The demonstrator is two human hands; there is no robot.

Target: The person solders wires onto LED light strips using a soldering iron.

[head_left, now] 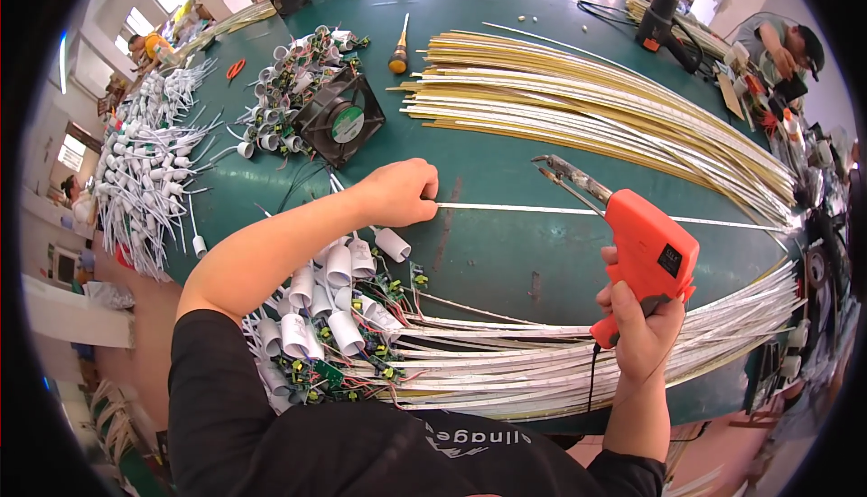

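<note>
My left hand [397, 192] is closed at the left end of a thin white LED strip [524, 208], which stretches to the right across the green table. The fingertips are partly hidden, and I cannot make out whether a wire is pinched there too. My right hand [643, 325] grips a red soldering gun [652, 240] by its handle. Its metal tip points up and left, over the strip in the picture, and I cannot tell whether it touches. Close in front of me lie white cylindrical lamp caps [346, 333] wired to small green circuit boards [327, 372].
Strip bundles lie beyond [578, 91] and nearer me [560, 353]. A black fan [341, 120] stands by more caps. There are also a screwdriver [398, 55], orange scissors [236, 69], a heat gun [659, 18] and white wired parts [149, 172]. Another person [781, 46] works at the far right.
</note>
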